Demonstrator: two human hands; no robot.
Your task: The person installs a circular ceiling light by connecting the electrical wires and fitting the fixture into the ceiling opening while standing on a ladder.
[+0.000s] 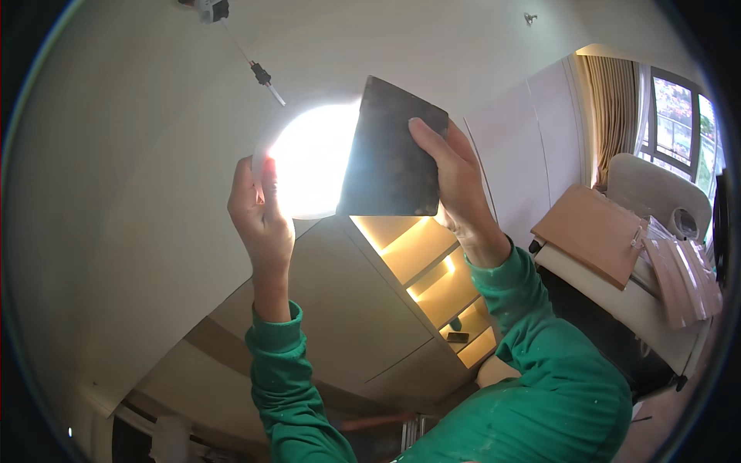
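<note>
My left hand [264, 207] grips the left edge of a round glowing lamp [312, 158], thumb on the near face and the other fingers partly hidden behind. Raised beside it, my right hand [465, 181] holds a flat dark square-cornered panel [392, 154], with the thumb across its near face. This panel covers the right part of the lamp; whether the two touch I cannot tell. Above the lamp dangles a thin cable with a black connector [261, 73] and a white end.
Lit shelves [409, 251] stand behind my arms, a dark phone-like object [458, 337] on one. At right, a table carries a flat brown cardboard box [590, 231], plastic-wrapped strips [679, 274] and a tape roll [684, 222]. Behind are a chair back [652, 181], curtain [610, 108] and window [671, 116].
</note>
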